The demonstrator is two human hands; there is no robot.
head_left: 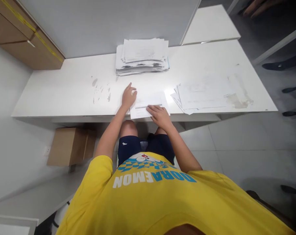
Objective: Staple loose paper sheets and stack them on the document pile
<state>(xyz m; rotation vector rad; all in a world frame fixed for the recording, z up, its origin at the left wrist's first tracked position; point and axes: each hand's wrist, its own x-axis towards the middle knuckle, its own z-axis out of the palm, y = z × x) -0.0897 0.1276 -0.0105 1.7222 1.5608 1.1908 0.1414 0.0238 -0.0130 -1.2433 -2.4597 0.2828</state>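
Observation:
A folded white sheet of paper (148, 104) lies at the front edge of the white table (64, 94). My left hand (128, 97) rests flat on the sheet's left end, fingers stretched out. My right hand (159, 115) presses down on the sheet's near right part, fingers spread and flat. Neither hand grips anything.
A thick stack of papers (142, 56) sits at the table's back middle. A loose pile of flat sheets (202, 94) lies to the right. A cardboard box (69, 146) stands under the table on the left. Brown cabinets (23, 36) sit at far left.

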